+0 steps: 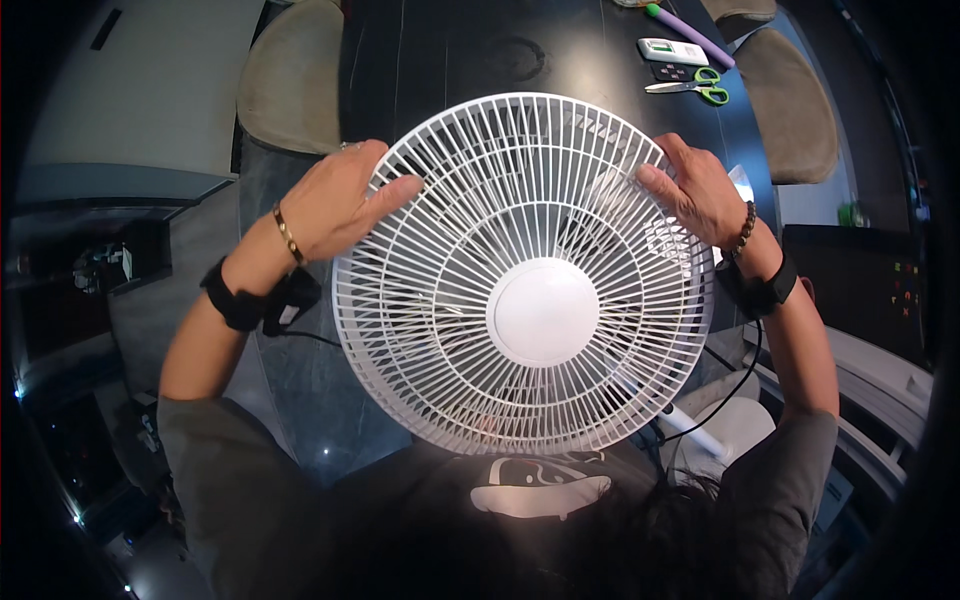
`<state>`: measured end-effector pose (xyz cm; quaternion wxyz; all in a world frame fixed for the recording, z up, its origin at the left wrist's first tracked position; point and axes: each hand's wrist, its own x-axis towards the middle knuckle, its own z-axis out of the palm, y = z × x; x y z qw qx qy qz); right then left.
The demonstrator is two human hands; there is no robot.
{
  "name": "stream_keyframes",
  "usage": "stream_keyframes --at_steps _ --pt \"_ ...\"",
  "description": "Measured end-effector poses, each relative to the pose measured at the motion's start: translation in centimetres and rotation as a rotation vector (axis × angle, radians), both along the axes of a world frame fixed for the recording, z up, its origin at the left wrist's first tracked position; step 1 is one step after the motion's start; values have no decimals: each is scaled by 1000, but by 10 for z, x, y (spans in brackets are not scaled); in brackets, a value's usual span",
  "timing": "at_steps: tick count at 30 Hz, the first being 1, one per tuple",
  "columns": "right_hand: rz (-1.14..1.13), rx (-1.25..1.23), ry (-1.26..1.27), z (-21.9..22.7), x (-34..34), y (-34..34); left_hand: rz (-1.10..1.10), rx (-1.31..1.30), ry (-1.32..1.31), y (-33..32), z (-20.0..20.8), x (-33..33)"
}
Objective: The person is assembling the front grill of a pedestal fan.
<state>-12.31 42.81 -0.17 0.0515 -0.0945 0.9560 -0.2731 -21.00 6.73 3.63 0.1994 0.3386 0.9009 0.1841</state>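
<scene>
A white round fan guard [543, 312] with thin radiating wires and a smooth centre cap faces up in front of my chest. My left hand [338, 203] is closed on its upper left rim, with the thumb over the wires. On the upper right rim my right hand [703, 190] grips in the same way, thumb on top. Fan blades cannot be made out clearly behind the wires. Below the guard's lower right edge show a white pole [695, 432] and a pale rounded base [740, 425], partly hidden by the guard.
On the dark table [430, 60] lie green-handled scissors [712, 87], a white remote-like device [672, 51], a small black card [675, 72] and a purple stick [697, 38]. Beige chairs [293, 80] flank the table. A black cable [742, 385] hangs near my right forearm.
</scene>
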Motion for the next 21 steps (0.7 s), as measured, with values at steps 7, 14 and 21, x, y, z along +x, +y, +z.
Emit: stream_keyframes --at_steps 7,14,21 --pt "-23 14 -27 8 2 -1 -283 91 -51 42 -4 -36" --pt "-52 -9 -69 9 5 0 -301 -126 84 63 3 -44" --pt "-44 4 -96 3 1 6 -193 -134 56 67 -5 -35"
